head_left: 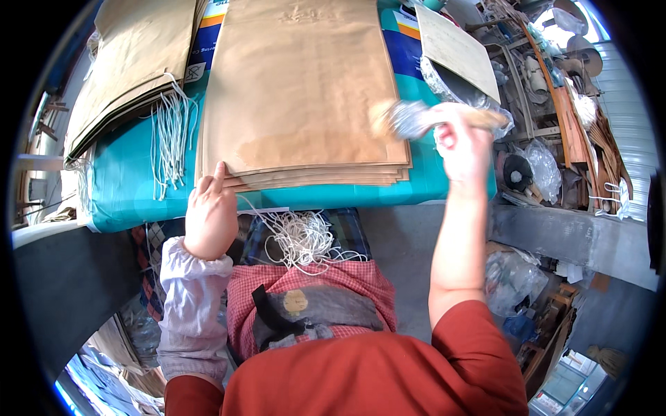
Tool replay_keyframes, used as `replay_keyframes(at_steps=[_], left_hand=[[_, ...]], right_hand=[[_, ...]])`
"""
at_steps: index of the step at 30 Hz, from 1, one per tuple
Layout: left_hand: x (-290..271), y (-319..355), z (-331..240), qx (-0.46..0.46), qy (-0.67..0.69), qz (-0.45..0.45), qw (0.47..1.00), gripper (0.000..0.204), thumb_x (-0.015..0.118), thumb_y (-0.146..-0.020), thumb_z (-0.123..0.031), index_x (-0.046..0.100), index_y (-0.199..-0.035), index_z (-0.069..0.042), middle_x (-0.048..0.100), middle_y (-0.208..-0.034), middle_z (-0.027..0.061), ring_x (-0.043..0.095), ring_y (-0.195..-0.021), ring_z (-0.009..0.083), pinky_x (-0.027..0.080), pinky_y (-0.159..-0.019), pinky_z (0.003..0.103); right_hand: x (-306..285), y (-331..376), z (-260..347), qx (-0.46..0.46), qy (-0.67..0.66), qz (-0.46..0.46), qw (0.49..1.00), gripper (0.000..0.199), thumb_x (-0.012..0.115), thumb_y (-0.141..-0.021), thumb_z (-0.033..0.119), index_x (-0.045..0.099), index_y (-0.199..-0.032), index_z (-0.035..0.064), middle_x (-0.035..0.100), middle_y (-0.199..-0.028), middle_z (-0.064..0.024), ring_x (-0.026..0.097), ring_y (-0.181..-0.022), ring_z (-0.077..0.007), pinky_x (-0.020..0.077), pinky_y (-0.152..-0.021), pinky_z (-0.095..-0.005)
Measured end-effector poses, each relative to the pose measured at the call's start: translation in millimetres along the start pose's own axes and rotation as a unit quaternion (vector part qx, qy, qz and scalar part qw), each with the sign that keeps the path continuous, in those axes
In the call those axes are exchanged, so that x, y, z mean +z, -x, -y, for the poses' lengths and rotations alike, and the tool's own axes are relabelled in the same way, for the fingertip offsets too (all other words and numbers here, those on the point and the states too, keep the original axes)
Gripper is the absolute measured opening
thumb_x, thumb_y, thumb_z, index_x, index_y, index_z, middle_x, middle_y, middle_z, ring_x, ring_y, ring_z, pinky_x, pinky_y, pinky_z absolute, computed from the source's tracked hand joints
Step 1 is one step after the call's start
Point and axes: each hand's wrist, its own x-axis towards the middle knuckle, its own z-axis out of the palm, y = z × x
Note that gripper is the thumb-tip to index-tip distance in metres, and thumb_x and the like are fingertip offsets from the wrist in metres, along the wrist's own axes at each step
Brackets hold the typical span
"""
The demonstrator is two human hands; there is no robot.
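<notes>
Brush [416,119]: clamped in the right hand [463,145] by its wooden handle, at 1 o'clock in the view, bristles blurred and pointing toward 9 o'clock over the right edge of the paper stack [305,90]. Fingers wrap the handle fully.

Left hand [210,211]: at 9 o'clock of the stack's near corner, fingers together and pressed flat on the staggered sheet edges, holding nothing; the sleeve [189,305] runs back toward 6 o'clock.

Paper stack: brown sheets, fanned so each near edge shows as a thin strip, lying on a teal table cover [125,187].

Handling note, as a judgement: the stroke likely goes best kept along the exposed strips only, with the left hand pinning the fan so the sheets do not slide, and the bristles light enough not to lift the top sheet.

Cords [170,139]: white, cut lengths hanging over the cover at 10 o'clock; a looser tangle [305,239] lies in the lap at 6 o'clock of the stack.

Second pile [132,62]: brown folded paper at 11 o'clock, well apart from the brush.

Containers: a clear plastic bag [451,87] at 1 o'clock, just behind the brush, under a cardboard sheet [458,48]; its contents cannot be told. Shelves [555,104] at 2 o'clock hold mixed clutter, too small to list.
</notes>
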Motion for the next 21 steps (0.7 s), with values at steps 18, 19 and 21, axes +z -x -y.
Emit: replay_keyframes(at_steps=[18, 19, 21], left_hand=[[-160.1, 70.8, -36.3, 0.199, 0.524, -0.020, 0.828, 0.011, 0.062, -0.077, -0.010, 0.065, -0.075, 0.001, 0.064, -0.064, 0.0081, 0.058, -0.054, 0.0237, 0.047, -0.053, 0.034], [-176.8, 78.7, -27.6, 0.195, 0.452, -0.020, 0.870, 0.011, 0.063, -0.077, -0.010, 0.065, -0.076, 0.000, 0.063, -0.063, 0.0073, 0.057, -0.053, 0.0232, 0.046, -0.053, 0.034], [-188.1, 87.5, -7.2, 0.148, 0.361, -0.023, 0.920, 0.008, 0.062, -0.076, -0.008, 0.065, -0.076, -0.001, 0.061, -0.062, 0.0074, 0.054, -0.053, 0.0221, 0.045, -0.055, 0.032]], right_hand=[[89.8, 186.8, 12.2, 0.015, -0.096, 0.524, 0.846, 0.020, 0.061, -0.091, 0.015, 0.065, -0.105, 0.0021, 0.062, -0.088, -0.0108, 0.061, -0.081, -0.0245, 0.0477, -0.073, -0.0347], [78.6, 178.3, 18.2, 0.011, -0.050, 0.492, 0.869, 0.017, 0.060, -0.090, 0.011, 0.066, -0.104, 0.0024, 0.062, -0.085, -0.0105, 0.062, -0.079, -0.0243, 0.0482, -0.071, -0.0333], [48.5, 154.1, 38.6, 0.021, 0.001, 0.422, 0.907, 0.014, 0.063, -0.086, 0.001, 0.069, -0.099, 0.0015, 0.062, -0.080, -0.0088, 0.059, -0.073, -0.0188, 0.0476, -0.068, -0.0294]])
